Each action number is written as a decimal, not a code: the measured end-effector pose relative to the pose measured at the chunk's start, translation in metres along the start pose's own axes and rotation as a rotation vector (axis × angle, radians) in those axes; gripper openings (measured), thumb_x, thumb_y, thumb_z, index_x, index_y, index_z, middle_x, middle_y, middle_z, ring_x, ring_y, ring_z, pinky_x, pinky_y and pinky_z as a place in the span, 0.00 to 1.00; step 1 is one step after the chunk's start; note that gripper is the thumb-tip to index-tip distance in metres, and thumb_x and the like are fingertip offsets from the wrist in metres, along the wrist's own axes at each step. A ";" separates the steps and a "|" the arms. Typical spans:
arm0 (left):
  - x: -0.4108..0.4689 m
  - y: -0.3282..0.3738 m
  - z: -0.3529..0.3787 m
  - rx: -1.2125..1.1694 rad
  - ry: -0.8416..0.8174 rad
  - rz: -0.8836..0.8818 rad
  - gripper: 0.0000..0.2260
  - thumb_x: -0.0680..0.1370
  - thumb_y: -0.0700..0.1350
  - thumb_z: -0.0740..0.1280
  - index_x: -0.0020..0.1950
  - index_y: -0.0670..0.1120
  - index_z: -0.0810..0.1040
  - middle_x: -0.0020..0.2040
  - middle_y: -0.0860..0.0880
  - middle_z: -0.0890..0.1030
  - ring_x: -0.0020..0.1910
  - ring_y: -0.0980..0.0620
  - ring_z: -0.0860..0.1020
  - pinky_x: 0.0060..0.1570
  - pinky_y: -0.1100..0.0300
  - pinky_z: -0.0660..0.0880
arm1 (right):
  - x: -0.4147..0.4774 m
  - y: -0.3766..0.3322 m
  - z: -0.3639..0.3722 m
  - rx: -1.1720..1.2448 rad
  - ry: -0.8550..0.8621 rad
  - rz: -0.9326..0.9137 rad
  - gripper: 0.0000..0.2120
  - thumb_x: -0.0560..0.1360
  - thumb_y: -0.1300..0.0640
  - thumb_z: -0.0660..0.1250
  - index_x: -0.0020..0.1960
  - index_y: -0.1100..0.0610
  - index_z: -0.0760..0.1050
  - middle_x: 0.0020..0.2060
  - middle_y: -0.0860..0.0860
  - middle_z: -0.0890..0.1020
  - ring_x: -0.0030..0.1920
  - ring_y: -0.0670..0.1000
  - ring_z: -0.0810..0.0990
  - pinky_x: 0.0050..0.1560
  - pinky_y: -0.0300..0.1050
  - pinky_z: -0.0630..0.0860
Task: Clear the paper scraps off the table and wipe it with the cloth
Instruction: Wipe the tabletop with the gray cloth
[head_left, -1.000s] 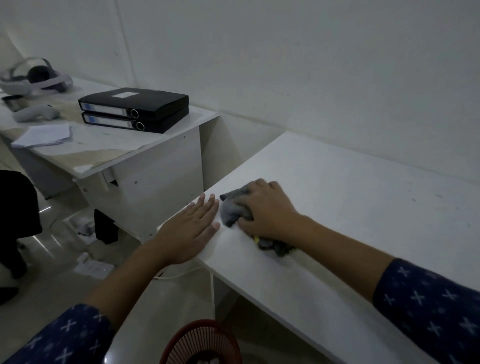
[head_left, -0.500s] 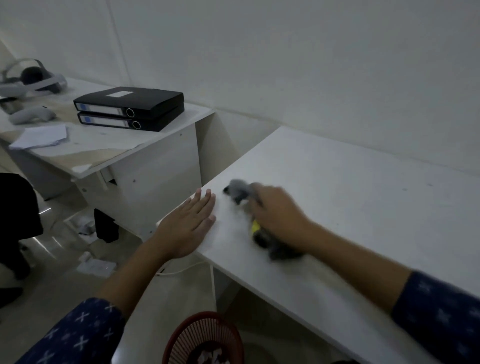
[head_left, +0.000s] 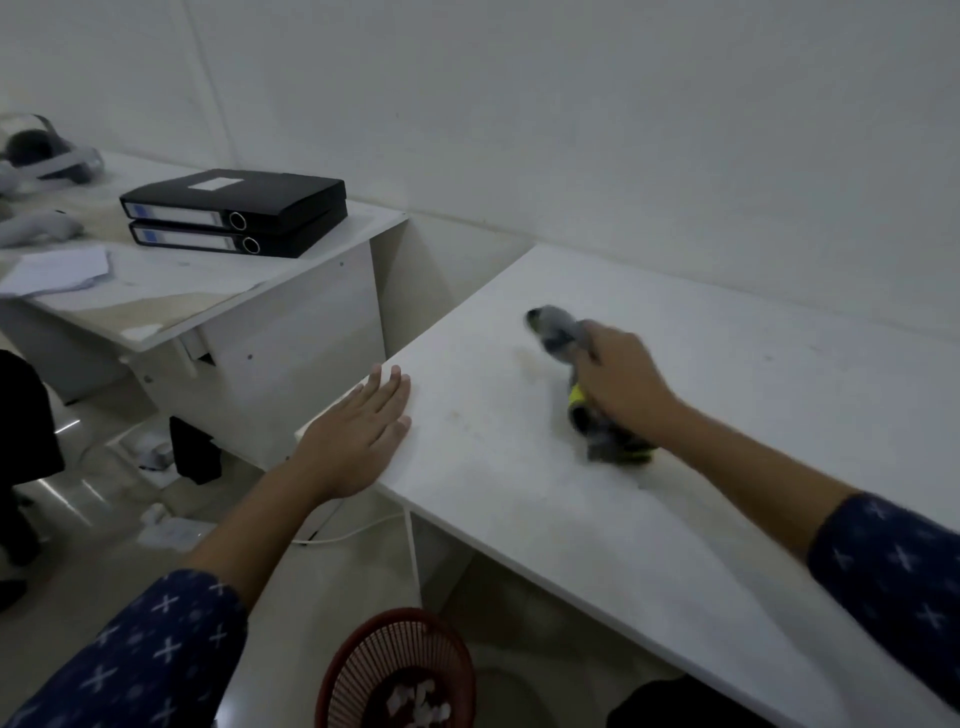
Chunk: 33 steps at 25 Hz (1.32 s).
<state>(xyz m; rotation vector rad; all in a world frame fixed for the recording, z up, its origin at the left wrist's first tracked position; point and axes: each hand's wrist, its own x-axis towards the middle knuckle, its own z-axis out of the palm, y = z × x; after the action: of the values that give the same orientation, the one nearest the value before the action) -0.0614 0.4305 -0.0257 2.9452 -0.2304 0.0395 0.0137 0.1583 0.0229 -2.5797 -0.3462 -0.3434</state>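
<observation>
My right hand (head_left: 621, 384) presses a crumpled grey cloth (head_left: 558, 332) with a yellow patch onto the white table (head_left: 727, 415), near its middle. The cloth is blurred by motion. My left hand (head_left: 358, 436) lies flat with fingers spread on the table's left corner, holding nothing. A faint brownish smear (head_left: 524, 358) shows on the tabletop just left of the cloth. No paper scraps are visible on the table. White scraps (head_left: 415, 701) lie inside a red mesh basket (head_left: 363, 660) on the floor below the table's near edge.
A second white desk (head_left: 291, 291) stands to the left with two black binders (head_left: 234, 213), loose papers (head_left: 57, 270) and a headset (head_left: 41, 156). A white wall runs behind the table. Papers (head_left: 171, 530) and a white cable (head_left: 353, 532) lie on the floor.
My right hand has swept the cloth away from the left corner toward the table's middle and farther back. My left hand has stayed flat at the corner.
</observation>
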 end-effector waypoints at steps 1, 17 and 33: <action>0.000 0.000 0.000 0.001 -0.007 -0.002 0.26 0.80 0.55 0.39 0.76 0.47 0.41 0.77 0.50 0.41 0.74 0.57 0.37 0.69 0.64 0.38 | -0.028 -0.027 0.014 0.031 -0.098 -0.130 0.12 0.77 0.64 0.57 0.58 0.61 0.74 0.54 0.62 0.80 0.55 0.61 0.78 0.48 0.43 0.67; -0.007 0.003 0.000 -0.110 0.050 -0.033 0.25 0.81 0.56 0.40 0.74 0.47 0.36 0.77 0.48 0.41 0.73 0.60 0.40 0.71 0.65 0.41 | -0.048 -0.051 0.047 0.143 -0.418 -0.538 0.20 0.79 0.61 0.56 0.71 0.54 0.66 0.69 0.53 0.72 0.69 0.48 0.67 0.68 0.33 0.58; 0.009 0.005 -0.001 -0.008 -0.032 0.002 0.43 0.65 0.70 0.28 0.74 0.48 0.35 0.74 0.51 0.34 0.71 0.56 0.31 0.69 0.64 0.34 | 0.075 0.090 -0.006 -0.121 0.094 0.320 0.09 0.78 0.63 0.54 0.51 0.65 0.72 0.48 0.62 0.76 0.49 0.61 0.77 0.40 0.45 0.65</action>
<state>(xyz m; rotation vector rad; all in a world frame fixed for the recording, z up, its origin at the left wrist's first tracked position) -0.0536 0.4248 -0.0234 2.9395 -0.2377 -0.0086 0.1101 0.0932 0.0099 -2.6685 0.1250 -0.3759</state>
